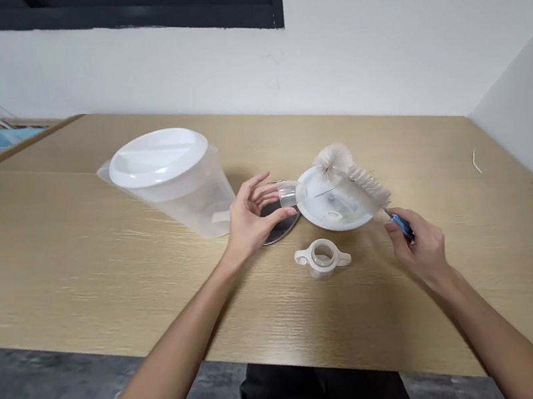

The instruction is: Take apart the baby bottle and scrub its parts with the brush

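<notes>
My left hand (252,218) grips a small clear plastic cup (290,194) between thumb and fingers, its mouth turned to the right. My right hand (420,242) is closed round the blue handle of a bottle brush (363,187) with pale, bushy bristles. The brush head hangs over a white bowl (310,216) and is apart from the cup. Inside the bowl are clear pieces and what looks like water; the bristles hide part of it. In front of the bowl stands a small two-handled cup (323,256) with a whitish ring.
To the left of my left hand stands a translucent pitcher (179,193) with a white lid. A dark round disc (278,228) lies beneath my left hand. Far right on the wooden table (105,265) is a thin, pale bent piece (476,161). A white wall (374,47) rises behind.
</notes>
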Available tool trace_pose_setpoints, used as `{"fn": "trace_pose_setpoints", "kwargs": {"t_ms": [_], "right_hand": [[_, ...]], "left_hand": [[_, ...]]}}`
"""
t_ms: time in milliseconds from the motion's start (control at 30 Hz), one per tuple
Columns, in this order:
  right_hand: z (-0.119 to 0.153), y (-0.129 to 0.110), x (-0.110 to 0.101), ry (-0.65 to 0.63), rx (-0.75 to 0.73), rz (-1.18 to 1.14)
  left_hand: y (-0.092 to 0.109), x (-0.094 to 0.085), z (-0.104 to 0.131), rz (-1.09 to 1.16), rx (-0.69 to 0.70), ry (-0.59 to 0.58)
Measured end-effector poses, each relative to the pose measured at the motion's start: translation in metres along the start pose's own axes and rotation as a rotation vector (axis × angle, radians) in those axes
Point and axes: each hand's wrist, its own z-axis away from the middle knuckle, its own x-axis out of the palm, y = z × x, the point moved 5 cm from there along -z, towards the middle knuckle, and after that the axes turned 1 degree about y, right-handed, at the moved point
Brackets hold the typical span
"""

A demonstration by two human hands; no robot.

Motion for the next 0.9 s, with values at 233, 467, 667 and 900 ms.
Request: {"fn": "trace_pose_setpoints", "kwargs": {"t_ms": [233,467,667,900], "right_hand": [[-0.001,-0.011,0.001,-0.082,-0.108,-0.041],[-0.006,0.01,-0.008,-0.006,-0.081,0.244],[-0.006,-0.003,-0.013,0.074,-0.051,0.059],[-0.001,0.004,0.003,-0.081,-0.034,0.111]], "left_hand": [[-0.001,0.004,0.003,0.007,0.016,-0.01],[0.012,0.009,0.008,0.024,0.086,-0.014],[0.007,0.011,0.008,-0.011,0.092,0.014],[0.007,0.011,0.008,-0.03,0.13,0.022]]}}
